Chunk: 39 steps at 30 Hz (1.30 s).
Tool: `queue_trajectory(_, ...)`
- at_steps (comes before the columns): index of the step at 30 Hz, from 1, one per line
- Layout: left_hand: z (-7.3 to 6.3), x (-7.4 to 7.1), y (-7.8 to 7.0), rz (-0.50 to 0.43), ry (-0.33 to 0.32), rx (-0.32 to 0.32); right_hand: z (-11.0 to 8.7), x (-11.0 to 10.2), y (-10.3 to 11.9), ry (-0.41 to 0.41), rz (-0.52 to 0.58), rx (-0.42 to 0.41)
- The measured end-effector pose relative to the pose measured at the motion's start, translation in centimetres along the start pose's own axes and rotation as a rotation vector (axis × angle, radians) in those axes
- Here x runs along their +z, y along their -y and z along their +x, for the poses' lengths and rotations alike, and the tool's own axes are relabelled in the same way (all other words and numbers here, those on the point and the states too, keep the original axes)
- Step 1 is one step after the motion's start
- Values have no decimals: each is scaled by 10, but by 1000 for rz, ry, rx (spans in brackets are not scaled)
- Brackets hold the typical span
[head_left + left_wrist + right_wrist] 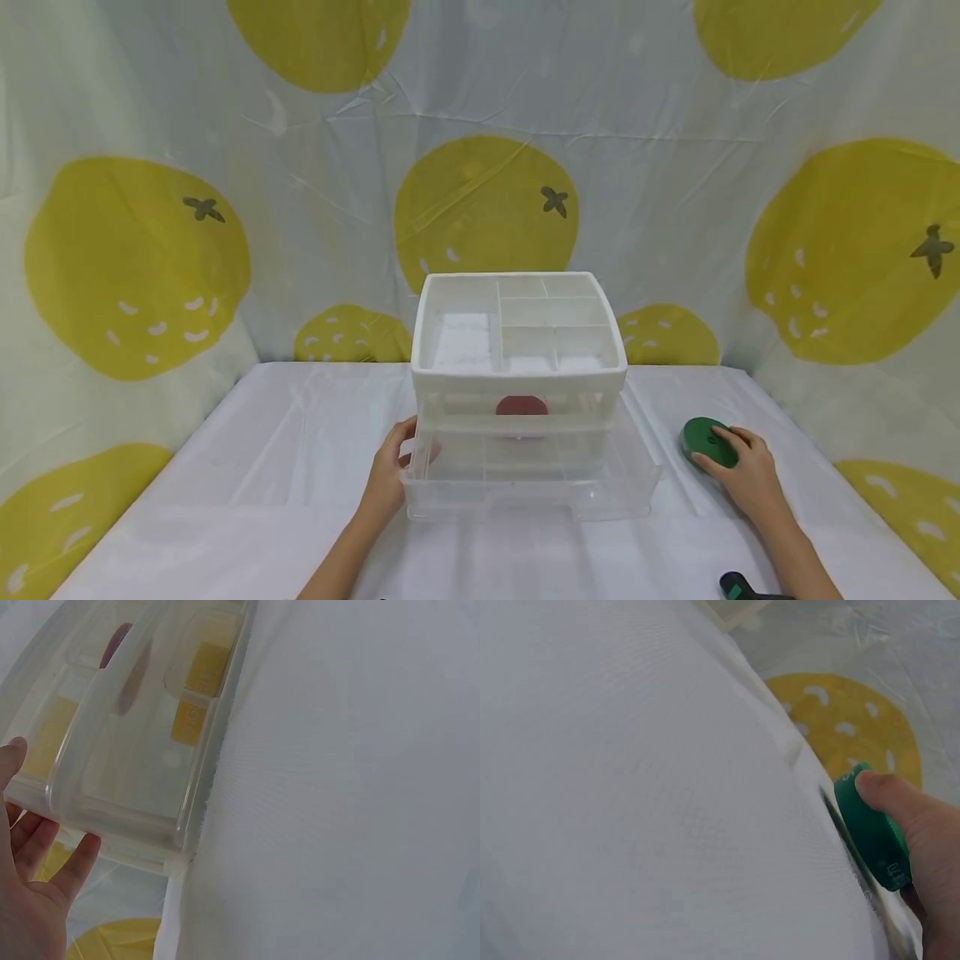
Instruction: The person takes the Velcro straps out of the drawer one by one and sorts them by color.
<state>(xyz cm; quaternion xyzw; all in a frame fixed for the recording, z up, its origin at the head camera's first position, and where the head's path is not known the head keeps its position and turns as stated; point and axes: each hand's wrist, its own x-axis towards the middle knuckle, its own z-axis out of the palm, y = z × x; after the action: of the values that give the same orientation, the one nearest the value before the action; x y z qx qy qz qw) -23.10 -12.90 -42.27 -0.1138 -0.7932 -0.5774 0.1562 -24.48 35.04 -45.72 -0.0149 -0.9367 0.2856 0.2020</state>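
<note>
A white organizer (517,379) with clear drawers stands mid-table; its lower drawer (528,500) is pulled out toward me. Behind the clear upper front shows a red round thing (521,406). My left hand (390,467) rests against the organizer's left side, fingers fairly straight. In the left wrist view, the left fingertips (88,844) lie at the edge of the clear plastic. To the right, my right hand (750,471) pinches a flat, round green thing with lettering (705,442) between thumb and fingers, close over the white cloth.
The organizer's top tray (461,342) is split into several compartments. A black object with a green patch (735,586) lies near the front, by my right forearm. Behind the white cloth (225,500) hangs a lemon-patterned curtain (637,192).
</note>
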Motion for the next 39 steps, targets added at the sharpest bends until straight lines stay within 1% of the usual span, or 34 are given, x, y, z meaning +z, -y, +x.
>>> queue_trajectory(6, -6, -2, -31, 3, 9, -33, -2, 0, 0, 35, -15, 28)
queue_trajectory(14, -6, -2, -31, -1, 8, -30, -3, 1, -1, 56, -22, 37)
queue_trajectory(21, -6, -3, -29, 0, -1, -14, -2, 1, -5, 105, -24, 60)
queue_trajectory(32, -5, -2, -31, 17, 2, -35, -1, 0, -4, 163, 7, 57)
queue_trajectory(39, -6, -2, -33, 29, 3, -37, 0, -3, -3, 204, -20, 56)
